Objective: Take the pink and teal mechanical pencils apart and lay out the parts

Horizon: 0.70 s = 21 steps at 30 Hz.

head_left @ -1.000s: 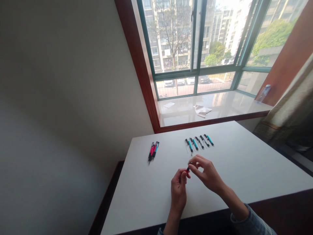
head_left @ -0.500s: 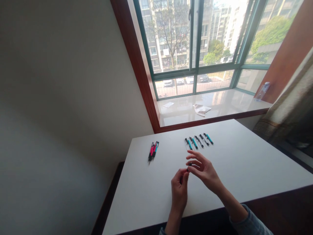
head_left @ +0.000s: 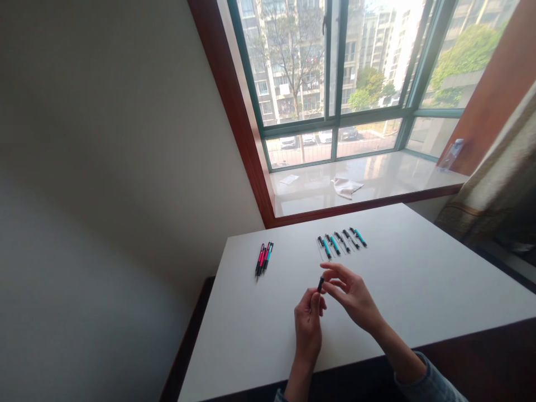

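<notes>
Left hand [head_left: 309, 324] in a pinch on black piece [head_left: 320, 284], right hand [head_left: 355, 298] loosely open, less spread than before

Single head cam, wide view, facing forward and down at a slant from the near side of the white table [head_left: 251, 335]. Left hand [head_left: 309, 324] and right hand [head_left: 355, 298] sit close, low and right of centre. Window [head_left: 335, 72] and sill [head_left: 310, 195] are farther off, upper right. Wall [head_left: 104, 167] fills the left side, curtain [head_left: 489, 173] the right edge. Window's cross rail climbs rightward in view.
</notes>
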Each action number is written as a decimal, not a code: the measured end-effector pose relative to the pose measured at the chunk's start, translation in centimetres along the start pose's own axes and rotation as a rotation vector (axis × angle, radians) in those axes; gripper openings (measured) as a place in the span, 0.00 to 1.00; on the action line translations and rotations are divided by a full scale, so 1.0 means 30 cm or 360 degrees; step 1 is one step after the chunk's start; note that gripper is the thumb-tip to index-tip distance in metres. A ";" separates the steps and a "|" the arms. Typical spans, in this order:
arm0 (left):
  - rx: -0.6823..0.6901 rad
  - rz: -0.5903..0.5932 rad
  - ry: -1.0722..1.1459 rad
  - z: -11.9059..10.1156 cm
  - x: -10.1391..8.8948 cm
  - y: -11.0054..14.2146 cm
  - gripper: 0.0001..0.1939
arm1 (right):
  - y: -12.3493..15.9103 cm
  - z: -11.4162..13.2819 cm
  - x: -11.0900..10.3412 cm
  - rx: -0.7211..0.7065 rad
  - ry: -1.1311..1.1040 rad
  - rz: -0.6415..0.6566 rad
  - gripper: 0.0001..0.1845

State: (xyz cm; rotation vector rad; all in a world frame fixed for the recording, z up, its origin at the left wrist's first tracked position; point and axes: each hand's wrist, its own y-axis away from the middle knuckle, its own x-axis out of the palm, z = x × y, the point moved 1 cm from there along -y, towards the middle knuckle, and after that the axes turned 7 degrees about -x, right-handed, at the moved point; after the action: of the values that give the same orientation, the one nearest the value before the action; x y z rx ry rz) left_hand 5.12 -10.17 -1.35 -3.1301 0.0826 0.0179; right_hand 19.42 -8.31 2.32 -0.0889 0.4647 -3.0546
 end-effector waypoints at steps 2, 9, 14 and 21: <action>0.0011 0.0014 0.0009 -0.001 0.000 -0.001 0.21 | 0.000 0.001 0.002 -0.0012 0.0058 0.0002 0.23; 0.0034 0.0068 0.0030 -0.016 0.002 0.000 0.20 | -0.007 0.006 0.012 0.0000 -0.0013 0.0057 0.26; 0.0043 0.0083 0.0051 -0.023 0.003 0.001 0.20 | -0.005 -0.001 0.014 0.0013 -0.0006 0.0014 0.26; 0.0012 0.0062 0.0039 -0.024 0.003 0.003 0.20 | -0.002 -0.021 0.005 0.0031 -0.0049 -0.0038 0.29</action>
State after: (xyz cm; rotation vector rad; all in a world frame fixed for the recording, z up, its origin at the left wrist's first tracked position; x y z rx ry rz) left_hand 5.21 -10.28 -0.64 -3.1214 0.1436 -0.0205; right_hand 19.23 -8.07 1.74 -0.1415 0.4352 -3.0754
